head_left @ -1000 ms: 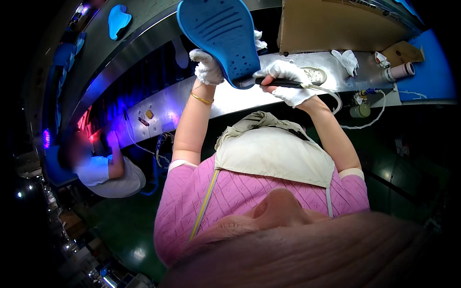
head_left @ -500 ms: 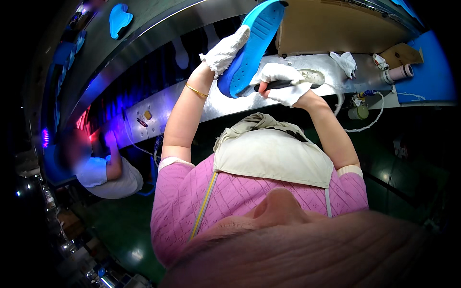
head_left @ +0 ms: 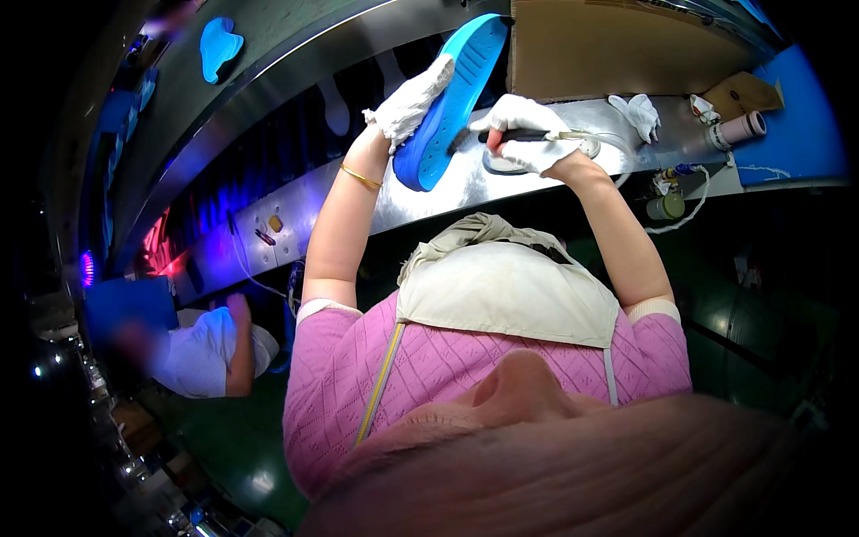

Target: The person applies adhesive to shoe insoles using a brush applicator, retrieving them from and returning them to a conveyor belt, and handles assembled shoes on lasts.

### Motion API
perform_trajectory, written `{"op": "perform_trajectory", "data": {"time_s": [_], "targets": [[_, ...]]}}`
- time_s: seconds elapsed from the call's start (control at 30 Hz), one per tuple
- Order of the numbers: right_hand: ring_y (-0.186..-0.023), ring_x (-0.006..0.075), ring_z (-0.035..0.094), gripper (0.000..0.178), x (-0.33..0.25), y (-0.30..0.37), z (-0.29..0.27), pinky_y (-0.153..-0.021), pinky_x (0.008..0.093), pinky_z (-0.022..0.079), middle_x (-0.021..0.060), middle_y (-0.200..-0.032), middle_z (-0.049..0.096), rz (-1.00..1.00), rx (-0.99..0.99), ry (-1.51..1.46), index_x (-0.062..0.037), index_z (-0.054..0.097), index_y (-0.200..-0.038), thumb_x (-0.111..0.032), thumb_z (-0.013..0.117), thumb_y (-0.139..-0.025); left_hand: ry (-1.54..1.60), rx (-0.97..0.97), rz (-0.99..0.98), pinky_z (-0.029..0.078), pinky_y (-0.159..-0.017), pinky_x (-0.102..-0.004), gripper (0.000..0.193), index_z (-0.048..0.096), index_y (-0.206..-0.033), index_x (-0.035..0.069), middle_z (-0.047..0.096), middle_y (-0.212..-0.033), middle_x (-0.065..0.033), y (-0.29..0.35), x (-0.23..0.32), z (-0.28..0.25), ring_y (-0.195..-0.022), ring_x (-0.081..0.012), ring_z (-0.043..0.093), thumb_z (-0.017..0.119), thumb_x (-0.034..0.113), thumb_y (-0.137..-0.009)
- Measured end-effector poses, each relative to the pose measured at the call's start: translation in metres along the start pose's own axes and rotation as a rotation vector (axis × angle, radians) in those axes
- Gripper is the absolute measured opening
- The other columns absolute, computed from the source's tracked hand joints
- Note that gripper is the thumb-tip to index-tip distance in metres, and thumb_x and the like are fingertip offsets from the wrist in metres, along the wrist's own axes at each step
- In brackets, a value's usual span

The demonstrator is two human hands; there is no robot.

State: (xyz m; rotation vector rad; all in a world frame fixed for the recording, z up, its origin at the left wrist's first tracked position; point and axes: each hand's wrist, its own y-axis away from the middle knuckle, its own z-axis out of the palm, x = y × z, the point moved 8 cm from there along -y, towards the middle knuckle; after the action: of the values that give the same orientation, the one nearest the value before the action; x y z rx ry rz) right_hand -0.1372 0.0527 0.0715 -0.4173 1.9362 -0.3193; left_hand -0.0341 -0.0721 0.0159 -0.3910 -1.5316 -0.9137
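Note:
My left hand [head_left: 414, 105], in a white glove, grips a bright blue shoe sole [head_left: 467, 85] along its left edge and holds it tilted above the metal bench. White cloth also covers my right hand [head_left: 532, 121], with a bare fingertip showing. Its fingers are closed round a dark-handled tool [head_left: 523, 136] whose kind I cannot make out; the palm hides part of it. A pale piece with a dark rim [head_left: 499, 165] shows just below those fingers. The right hand is close to the sole's right side, with a small gap between them.
The metal bench [head_left: 358, 210] runs across ahead of me. A cardboard box [head_left: 595, 54] stands behind it. Rightward lie a white glove [head_left: 637, 117] and a pink cylinder [head_left: 743, 131]. Another blue piece [head_left: 219, 47] rests on the far-left belt. A co-worker [head_left: 210, 349] is at left.
The sole and my left hand have moved slightly down and left. My right hand has turned a little, and the tool's angle differs. The co-worker's arm has drawn back from the bench.

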Motion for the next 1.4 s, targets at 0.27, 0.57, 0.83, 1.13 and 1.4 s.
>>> {"op": "perform_trajectory", "data": {"time_s": [0.27, 0.57, 0.83, 1.13, 1.4], "targets": [[-0.074, 0.0133, 0.064, 0.015, 0.014, 0.015, -0.037, -0.070, 0.0268, 0.052, 0.0060, -0.082, 0.063, 0.310, 0.196, -0.455, -0.0042, 0.059, -0.084, -0.005, 0.072, -0.077, 0.662, -0.161, 0.529, 0.037, -0.107, -0.0412, 0.099, 0.033, -0.139, -0.001, 0.042, -0.138, -0.0183, 0.048, 0.055, -0.009, -0.127, -0.0303, 0.042, 0.045, 0.076, -0.078], [-0.069, 0.0099, 0.061, 0.020, 0.042, 0.038, -0.021, -0.063, 0.0227, 0.051, 0.0066, -0.081, 0.063, 0.317, 0.420, -0.547, -0.0037, 0.057, -0.094, 0.000, 0.070, -0.080, 0.918, -0.240, 0.053, 0.049, -0.095, -0.0457, 0.065, 0.044, -0.133, 0.004, 0.055, -0.125, -0.0180, 0.030, -0.058, 0.031, -0.108, -0.0306, 0.058, 0.057, 0.050, -0.089], [-0.067, 0.0092, 0.060, 0.019, 0.008, 0.014, -0.023, -0.062, 0.0226, 0.050, 0.0060, -0.083, 0.062, -0.046, 0.425, -0.264, -0.0034, 0.054, -0.093, 0.007, 0.064, -0.080, 0.756, -0.114, 0.048, 0.048, -0.096, -0.0422, 0.094, 0.036, -0.139, 0.005, 0.052, -0.129, -0.0161, 0.022, -0.049, 0.074, -0.112, -0.0290, 0.057, 0.046, 0.076, -0.078], [-0.069, 0.0170, 0.057, 0.023, -0.023, 0.024, -0.007, -0.066, 0.0292, 0.048, 0.0073, -0.083, 0.058, -0.191, 0.404, 0.013, -0.0062, 0.060, -0.091, 0.001, 0.071, -0.072, 0.883, -0.174, 0.211, 0.041, -0.102, -0.0474, 0.094, 0.034, -0.141, 0.005, 0.047, -0.135, -0.0194, 0.010, -0.025, 0.064, -0.119, -0.0335, 0.051, 0.038, 0.077, -0.081], [-0.075, 0.0186, 0.061, 0.018, -0.037, 0.027, 0.008, -0.071, 0.0303, 0.050, 0.0071, -0.083, 0.061, -0.110, 0.254, 0.139, -0.0043, 0.059, -0.088, 0.000, 0.070, -0.075, 0.869, -0.171, 0.258, 0.043, -0.098, -0.0547, 0.090, 0.034, -0.141, 0.006, 0.052, -0.128, -0.0233, 0.005, -0.023, 0.037, -0.115, -0.0437, 0.052, 0.034, 0.076, -0.083]]}}
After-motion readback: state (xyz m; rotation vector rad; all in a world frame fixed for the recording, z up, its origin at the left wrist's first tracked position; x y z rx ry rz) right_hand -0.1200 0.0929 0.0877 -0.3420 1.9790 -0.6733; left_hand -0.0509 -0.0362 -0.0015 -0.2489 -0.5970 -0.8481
